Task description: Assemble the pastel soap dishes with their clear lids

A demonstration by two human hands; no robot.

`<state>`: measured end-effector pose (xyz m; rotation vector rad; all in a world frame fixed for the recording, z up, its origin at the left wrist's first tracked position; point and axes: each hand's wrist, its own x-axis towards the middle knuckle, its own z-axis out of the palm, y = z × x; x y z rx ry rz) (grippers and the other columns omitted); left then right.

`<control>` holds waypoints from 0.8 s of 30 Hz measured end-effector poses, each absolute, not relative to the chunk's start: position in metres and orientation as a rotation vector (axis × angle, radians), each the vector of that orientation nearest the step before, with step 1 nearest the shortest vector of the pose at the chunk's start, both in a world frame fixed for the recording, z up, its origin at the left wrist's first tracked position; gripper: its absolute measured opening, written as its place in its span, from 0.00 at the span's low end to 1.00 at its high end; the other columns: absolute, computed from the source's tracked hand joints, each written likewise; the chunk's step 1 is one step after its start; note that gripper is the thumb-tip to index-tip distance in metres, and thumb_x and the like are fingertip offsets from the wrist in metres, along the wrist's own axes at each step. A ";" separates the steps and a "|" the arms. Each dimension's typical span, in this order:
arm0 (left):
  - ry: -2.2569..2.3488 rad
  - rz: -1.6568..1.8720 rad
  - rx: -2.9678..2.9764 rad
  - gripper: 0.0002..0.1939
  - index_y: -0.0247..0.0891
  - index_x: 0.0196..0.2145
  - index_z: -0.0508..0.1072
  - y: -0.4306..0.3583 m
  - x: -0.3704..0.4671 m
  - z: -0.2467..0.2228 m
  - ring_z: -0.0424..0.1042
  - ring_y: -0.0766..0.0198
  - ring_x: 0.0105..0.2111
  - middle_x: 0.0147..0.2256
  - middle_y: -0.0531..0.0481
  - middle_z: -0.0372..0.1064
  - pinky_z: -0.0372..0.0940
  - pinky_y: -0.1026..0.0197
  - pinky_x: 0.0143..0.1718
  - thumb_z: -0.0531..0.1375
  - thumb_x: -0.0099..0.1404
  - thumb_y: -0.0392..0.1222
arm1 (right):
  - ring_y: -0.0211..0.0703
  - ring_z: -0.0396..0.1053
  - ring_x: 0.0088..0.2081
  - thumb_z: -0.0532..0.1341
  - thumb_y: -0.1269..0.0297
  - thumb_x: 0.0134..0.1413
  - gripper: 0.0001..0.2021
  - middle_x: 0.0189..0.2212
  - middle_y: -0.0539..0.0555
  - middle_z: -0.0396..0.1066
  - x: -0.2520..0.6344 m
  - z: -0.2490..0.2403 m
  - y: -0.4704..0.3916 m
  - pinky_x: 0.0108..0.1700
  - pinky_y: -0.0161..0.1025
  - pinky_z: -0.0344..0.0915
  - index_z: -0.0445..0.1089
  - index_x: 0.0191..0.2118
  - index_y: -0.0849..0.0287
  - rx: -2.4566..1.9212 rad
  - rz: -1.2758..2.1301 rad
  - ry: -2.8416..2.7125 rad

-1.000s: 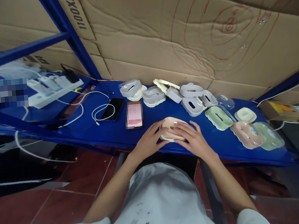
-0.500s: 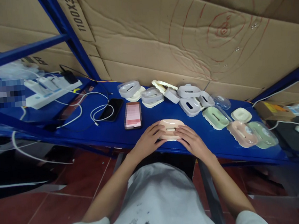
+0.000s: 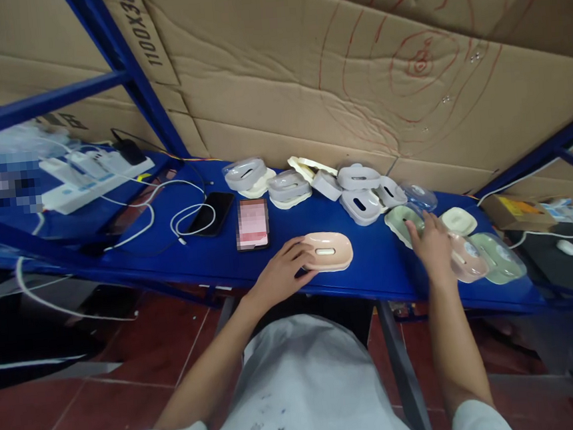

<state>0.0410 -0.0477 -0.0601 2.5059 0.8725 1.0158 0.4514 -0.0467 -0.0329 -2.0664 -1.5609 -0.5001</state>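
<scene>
A pink oval dish [image 3: 338, 242] with a slot in its middle lies near the front edge of the blue table. My left hand [image 3: 288, 266] grips its left end, thumb at the near side. My right hand [image 3: 432, 242] is over the right part of the table, fingers apart, between a green dish [image 3: 398, 225] and another pink dish [image 3: 467, 259]. Its fingertips reach the green dish's right side; whether they touch it is unclear. Farther right lies a second green dish [image 3: 501, 260] under a clear cover, with a cream dish [image 3: 458, 221] behind.
Several grey dishes [image 3: 361, 206] and cream pieces stand along the back. A phone with a lit screen [image 3: 253, 223], a dark phone [image 3: 218, 211] and white cables are left. A power strip [image 3: 71, 197] and blue frame posts [image 3: 149, 100] stand farther left.
My right hand has let go of the pink dish and moved right to the green dish. My left hand stays on the pink dish. The view has shifted slightly.
</scene>
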 end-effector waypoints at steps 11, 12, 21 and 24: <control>0.890 1.001 2.384 0.13 0.43 0.52 0.74 -0.049 0.039 -0.061 0.66 0.51 0.67 0.60 0.43 0.70 0.67 0.45 0.69 0.68 0.72 0.41 | 0.56 0.76 0.58 0.59 0.61 0.73 0.13 0.53 0.62 0.80 0.396 -0.041 -0.070 0.64 0.62 0.70 0.78 0.55 0.58 -1.375 -0.551 -1.678; 0.923 0.980 2.348 0.17 0.45 0.56 0.73 -0.049 0.039 -0.062 0.66 0.50 0.67 0.63 0.43 0.67 0.66 0.44 0.69 0.68 0.72 0.42 | 0.55 0.77 0.58 0.60 0.64 0.72 0.12 0.53 0.60 0.80 0.380 -0.044 -0.076 0.65 0.61 0.70 0.78 0.55 0.56 -1.270 -0.496 -1.776; 0.955 0.820 2.201 0.46 0.56 0.77 0.49 -0.045 0.033 -0.064 0.51 0.49 0.76 0.78 0.46 0.44 0.56 0.44 0.75 0.68 0.71 0.49 | 0.49 0.75 0.61 0.60 0.73 0.71 0.24 0.57 0.56 0.78 0.311 -0.056 -0.090 0.72 0.65 0.62 0.69 0.67 0.47 -0.875 0.084 -2.127; 0.970 0.817 2.192 0.38 0.55 0.74 0.57 -0.045 0.034 -0.064 0.55 0.51 0.75 0.75 0.47 0.52 0.53 0.44 0.76 0.67 0.72 0.51 | 0.55 0.65 0.70 0.65 0.66 0.70 0.29 0.66 0.59 0.71 0.315 -0.052 -0.086 0.72 0.66 0.63 0.63 0.72 0.48 -0.983 0.066 -2.201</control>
